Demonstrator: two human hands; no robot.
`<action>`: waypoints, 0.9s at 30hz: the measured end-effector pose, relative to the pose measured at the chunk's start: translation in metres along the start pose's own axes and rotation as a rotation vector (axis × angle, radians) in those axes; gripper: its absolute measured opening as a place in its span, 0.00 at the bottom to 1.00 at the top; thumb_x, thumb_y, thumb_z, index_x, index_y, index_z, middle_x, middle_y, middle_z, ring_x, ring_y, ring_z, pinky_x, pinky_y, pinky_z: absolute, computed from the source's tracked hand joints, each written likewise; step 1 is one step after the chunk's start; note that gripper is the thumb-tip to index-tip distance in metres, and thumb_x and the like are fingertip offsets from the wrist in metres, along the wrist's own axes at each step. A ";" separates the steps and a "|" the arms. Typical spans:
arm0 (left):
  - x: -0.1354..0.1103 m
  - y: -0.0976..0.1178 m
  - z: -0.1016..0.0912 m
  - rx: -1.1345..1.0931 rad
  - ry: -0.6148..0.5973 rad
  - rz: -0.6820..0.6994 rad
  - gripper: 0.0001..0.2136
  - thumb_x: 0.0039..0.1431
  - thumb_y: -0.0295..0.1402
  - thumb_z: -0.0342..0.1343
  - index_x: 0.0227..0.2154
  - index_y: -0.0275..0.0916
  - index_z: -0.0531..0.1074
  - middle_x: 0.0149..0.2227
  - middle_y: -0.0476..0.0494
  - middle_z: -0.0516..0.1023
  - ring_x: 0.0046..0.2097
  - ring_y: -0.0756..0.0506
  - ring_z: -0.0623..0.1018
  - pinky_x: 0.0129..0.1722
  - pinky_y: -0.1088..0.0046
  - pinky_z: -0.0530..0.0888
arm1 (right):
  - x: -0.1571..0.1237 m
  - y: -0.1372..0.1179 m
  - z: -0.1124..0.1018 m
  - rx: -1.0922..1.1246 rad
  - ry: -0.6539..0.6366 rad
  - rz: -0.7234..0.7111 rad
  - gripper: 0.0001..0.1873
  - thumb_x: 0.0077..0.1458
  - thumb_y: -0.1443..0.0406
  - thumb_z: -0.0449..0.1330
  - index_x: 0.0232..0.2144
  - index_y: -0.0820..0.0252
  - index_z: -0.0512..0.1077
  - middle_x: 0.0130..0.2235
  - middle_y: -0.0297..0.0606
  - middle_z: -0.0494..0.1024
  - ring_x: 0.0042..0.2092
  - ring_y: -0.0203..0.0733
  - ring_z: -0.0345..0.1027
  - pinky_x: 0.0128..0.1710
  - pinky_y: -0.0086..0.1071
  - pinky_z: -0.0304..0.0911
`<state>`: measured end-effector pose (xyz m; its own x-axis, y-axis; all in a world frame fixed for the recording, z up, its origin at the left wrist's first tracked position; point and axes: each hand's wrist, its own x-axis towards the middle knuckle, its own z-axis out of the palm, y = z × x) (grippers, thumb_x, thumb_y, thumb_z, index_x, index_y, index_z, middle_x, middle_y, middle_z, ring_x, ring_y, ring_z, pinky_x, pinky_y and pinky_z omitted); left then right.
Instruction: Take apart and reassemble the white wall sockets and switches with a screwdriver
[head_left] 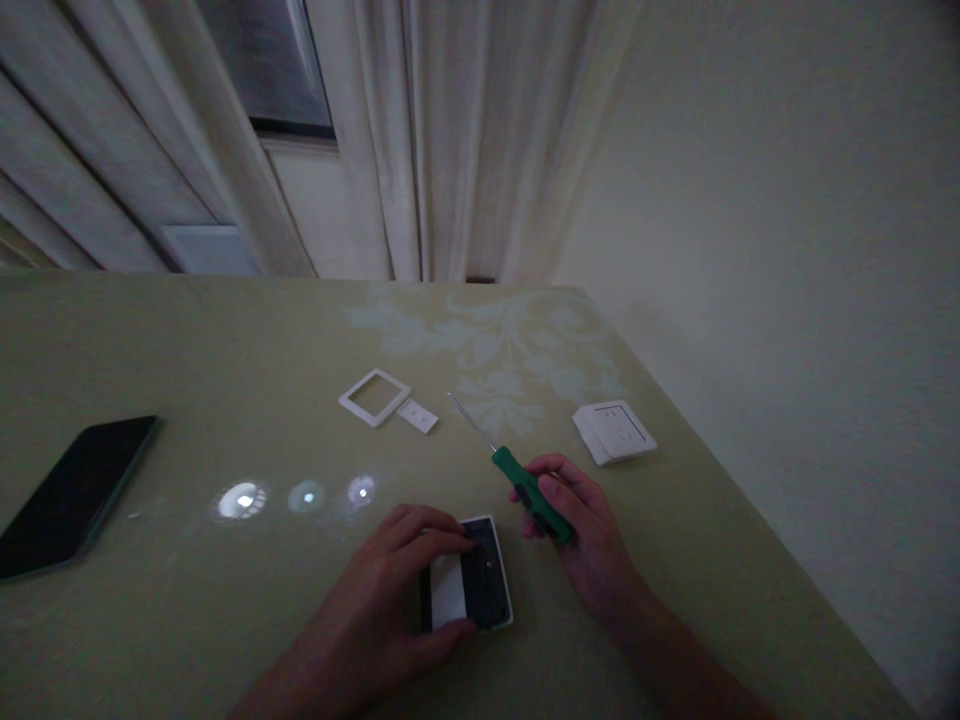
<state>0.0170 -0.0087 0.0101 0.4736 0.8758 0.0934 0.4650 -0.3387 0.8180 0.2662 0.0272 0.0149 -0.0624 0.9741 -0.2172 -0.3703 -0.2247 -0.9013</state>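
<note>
Head view shows the right hand wrapped around a green-and-black-handled metal screwdriver, the left hand pinching a white-rimmed black rectangular unit.

Okay, counting one left hand and one right hand low in the frame, so two total. Seeing just one green screwdriver right of center, one white-rimmed dark panel at bottom center, one white square frame and one small white plate around mid-frame. Got one socket panel at center right too, can't tell if stacked from two pieces. Also counting one dark-screened device at far left, three light reflections lower left, one counter across the lower frame.
</note>
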 end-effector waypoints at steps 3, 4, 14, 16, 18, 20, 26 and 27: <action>0.000 0.002 0.001 -0.024 0.007 -0.008 0.27 0.55 0.28 0.70 0.56 0.54 0.75 0.57 0.45 0.78 0.58 0.38 0.78 0.59 0.57 0.76 | 0.000 0.000 0.000 -0.013 0.008 -0.004 0.16 0.57 0.52 0.73 0.39 0.57 0.79 0.35 0.40 0.85 0.30 0.38 0.74 0.29 0.28 0.69; 0.000 0.002 0.001 -0.027 0.006 -0.011 0.27 0.55 0.27 0.70 0.57 0.54 0.74 0.57 0.45 0.77 0.58 0.38 0.78 0.59 0.57 0.76 | 0.000 -0.001 0.000 -0.016 0.010 -0.002 0.17 0.57 0.52 0.73 0.39 0.57 0.79 0.35 0.40 0.85 0.30 0.38 0.74 0.28 0.28 0.68; 0.000 0.001 0.002 -0.011 0.046 -0.007 0.25 0.55 0.29 0.70 0.55 0.53 0.75 0.57 0.44 0.78 0.57 0.37 0.78 0.58 0.55 0.77 | 0.000 0.001 -0.002 -0.021 0.013 0.009 0.17 0.57 0.52 0.73 0.39 0.57 0.79 0.35 0.40 0.85 0.28 0.37 0.72 0.28 0.29 0.68; 0.000 0.002 0.002 -0.001 0.035 -0.009 0.26 0.54 0.28 0.71 0.55 0.53 0.76 0.56 0.44 0.79 0.56 0.37 0.79 0.57 0.55 0.77 | -0.001 0.000 -0.002 -0.028 0.014 0.011 0.17 0.57 0.51 0.73 0.39 0.57 0.79 0.35 0.40 0.85 0.28 0.37 0.71 0.28 0.29 0.68; 0.001 0.002 0.001 -0.003 0.021 -0.021 0.26 0.54 0.28 0.71 0.55 0.52 0.76 0.56 0.43 0.79 0.56 0.36 0.79 0.58 0.55 0.77 | -0.001 -0.001 -0.001 -0.032 0.021 0.015 0.18 0.56 0.51 0.73 0.39 0.57 0.79 0.34 0.39 0.84 0.28 0.37 0.71 0.28 0.29 0.68; 0.001 0.003 0.000 -0.018 0.010 -0.032 0.25 0.54 0.28 0.71 0.55 0.52 0.76 0.56 0.43 0.78 0.57 0.36 0.78 0.58 0.54 0.77 | -0.001 -0.002 0.000 -0.034 0.029 0.019 0.18 0.55 0.51 0.74 0.38 0.57 0.79 0.34 0.39 0.84 0.28 0.37 0.71 0.29 0.30 0.68; 0.001 0.002 0.002 -0.048 0.005 -0.044 0.25 0.56 0.29 0.71 0.55 0.52 0.75 0.56 0.43 0.77 0.57 0.37 0.78 0.58 0.56 0.77 | -0.001 -0.004 0.001 -0.028 0.023 0.011 0.18 0.55 0.51 0.74 0.38 0.57 0.79 0.33 0.39 0.84 0.28 0.37 0.71 0.28 0.29 0.68; 0.000 0.002 0.002 -0.042 0.013 -0.034 0.25 0.56 0.29 0.70 0.55 0.52 0.75 0.56 0.43 0.77 0.57 0.37 0.78 0.58 0.56 0.77 | 0.000 -0.004 0.001 -0.025 0.024 0.011 0.18 0.55 0.51 0.74 0.38 0.57 0.79 0.33 0.39 0.84 0.28 0.37 0.71 0.28 0.29 0.68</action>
<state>0.0199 -0.0098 0.0107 0.4479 0.8911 0.0728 0.4488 -0.2945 0.8437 0.2667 0.0280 0.0195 -0.0444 0.9708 -0.2357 -0.3467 -0.2363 -0.9077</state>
